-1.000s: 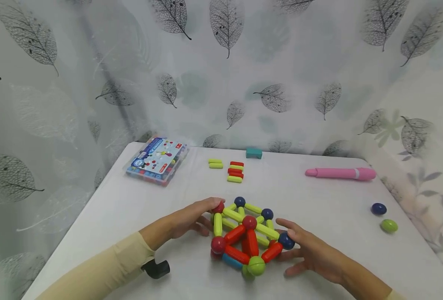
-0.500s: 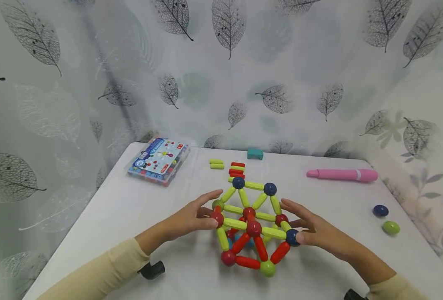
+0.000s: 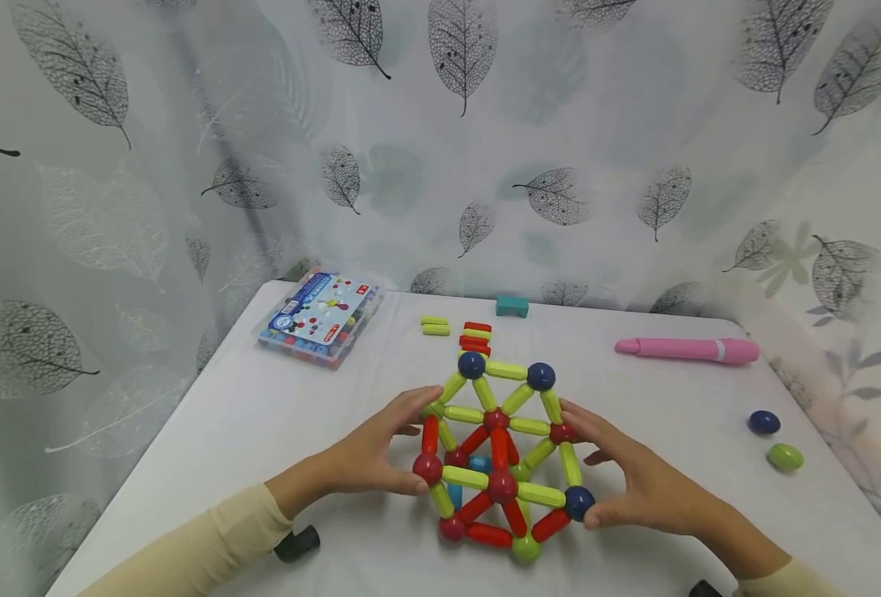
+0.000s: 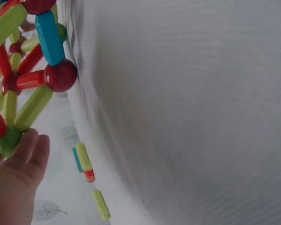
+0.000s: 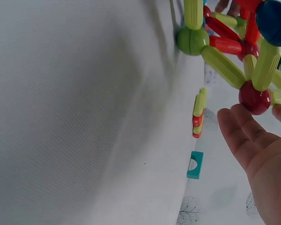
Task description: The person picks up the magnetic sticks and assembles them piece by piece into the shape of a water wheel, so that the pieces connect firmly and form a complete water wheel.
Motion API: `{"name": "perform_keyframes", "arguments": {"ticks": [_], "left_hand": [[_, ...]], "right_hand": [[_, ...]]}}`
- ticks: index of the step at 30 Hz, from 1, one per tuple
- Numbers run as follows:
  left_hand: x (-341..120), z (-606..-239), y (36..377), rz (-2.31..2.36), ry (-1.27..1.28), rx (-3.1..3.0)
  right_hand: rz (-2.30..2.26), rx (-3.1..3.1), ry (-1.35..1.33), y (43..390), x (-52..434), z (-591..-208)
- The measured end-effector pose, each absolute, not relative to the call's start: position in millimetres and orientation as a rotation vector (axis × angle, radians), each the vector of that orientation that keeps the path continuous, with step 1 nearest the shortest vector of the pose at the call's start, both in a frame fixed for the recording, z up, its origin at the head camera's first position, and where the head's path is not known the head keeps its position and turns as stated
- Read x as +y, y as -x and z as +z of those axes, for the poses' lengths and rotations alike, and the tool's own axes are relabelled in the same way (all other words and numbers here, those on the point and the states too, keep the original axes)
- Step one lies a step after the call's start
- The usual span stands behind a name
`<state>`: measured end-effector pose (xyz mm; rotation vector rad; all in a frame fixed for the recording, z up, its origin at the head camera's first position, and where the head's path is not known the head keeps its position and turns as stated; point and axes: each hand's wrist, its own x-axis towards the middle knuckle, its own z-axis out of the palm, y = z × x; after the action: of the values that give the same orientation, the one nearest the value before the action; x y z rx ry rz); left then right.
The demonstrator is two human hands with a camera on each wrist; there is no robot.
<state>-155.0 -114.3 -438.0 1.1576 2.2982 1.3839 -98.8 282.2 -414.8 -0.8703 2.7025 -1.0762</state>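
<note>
A dome-like frame of red, green and blue magnetic rods and balls (image 3: 500,452) stands on the white table (image 3: 261,431) in front of me. My left hand (image 3: 410,439) holds its left side, with the fingers against a green ball and the thumb by a red ball. On the right side, my right hand (image 3: 582,464) has its fingers at a red ball and its thumb at a dark blue ball. In the left wrist view straight fingers (image 4: 30,150) touch a green ball of the frame (image 4: 33,79). The right wrist view shows the palm (image 5: 257,154) beside the frame (image 5: 234,47).
A clear case of toy parts (image 3: 319,317) lies at the back left. Loose red and green rods (image 3: 473,336) and a teal block (image 3: 511,306) lie behind the frame. A pink marker (image 3: 686,349) lies at the back right, with a blue ball (image 3: 763,422) and a green ball (image 3: 785,456) near the right edge.
The frame has risen from a low, squashed shape to a taller dome and turned between my hands. Both hands moved with it along its sides.
</note>
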Motion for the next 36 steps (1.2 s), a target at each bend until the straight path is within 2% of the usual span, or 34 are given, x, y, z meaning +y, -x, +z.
{"name": "perform_keyframes", "arguments": {"ticks": [6, 21, 36], "left_hand": [[-115.2, -441.5, 151.1, 1.313, -1.310, 2.358], [-118.3, -442.2, 146.0, 1.133, -1.419, 2.454], [-113.3, -428.9, 146.2, 1.027, -1.271, 2.432]], "right_hand": [[-1.000, 2.792, 0.936, 91.6, 280.7, -415.2], [-1.005, 2.773, 1.034, 89.0, 281.8, -415.5], [-0.893, 2.787, 0.865, 86.3, 276.4, -408.3]]}}
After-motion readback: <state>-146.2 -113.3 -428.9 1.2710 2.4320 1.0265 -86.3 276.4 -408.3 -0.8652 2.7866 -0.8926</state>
